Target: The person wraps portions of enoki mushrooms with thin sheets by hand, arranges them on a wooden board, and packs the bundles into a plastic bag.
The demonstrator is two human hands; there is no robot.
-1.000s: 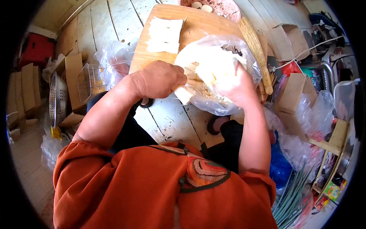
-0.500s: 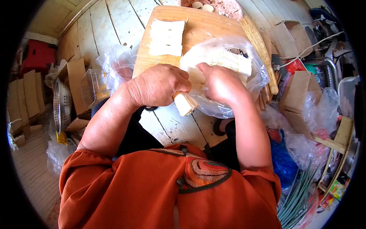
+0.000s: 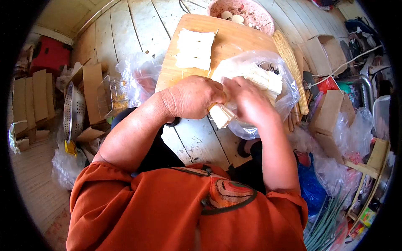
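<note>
My left hand (image 3: pixel 199 97) is wrapped round a bundle of thin, pale yellow strips (image 3: pixel 221 115), whose layered ends stick out below the fist. Close against its other side is my right hand (image 3: pixel 249 100), with fingers bent and smeared by motion; whether it grips the bundle I cannot tell. Just beyond the hands, a clear plastic bag (image 3: pixel 289 90) lies open at the edge of the wooden board (image 3: pixel 234 35), with more stacked pale strips (image 3: pixel 266 79) inside. Flat pale pieces (image 3: pixel 194 50) lie side by side on the board's left part.
A pink basin (image 3: pixel 257 16) with pale round pieces stands behind the board. To the right are a straw brush (image 3: pixel 291 69), cardboard boxes (image 3: pixel 331 113) and green stalks (image 3: pixel 326 228). A metal colander (image 3: pixel 74 111) and wire basket (image 3: pixel 117 94) stand to the left.
The view has shifted, so the scene sits lower and further right. My right hand has drawn in closer to my left at the bundle. The left hand keeps its hold.
</note>
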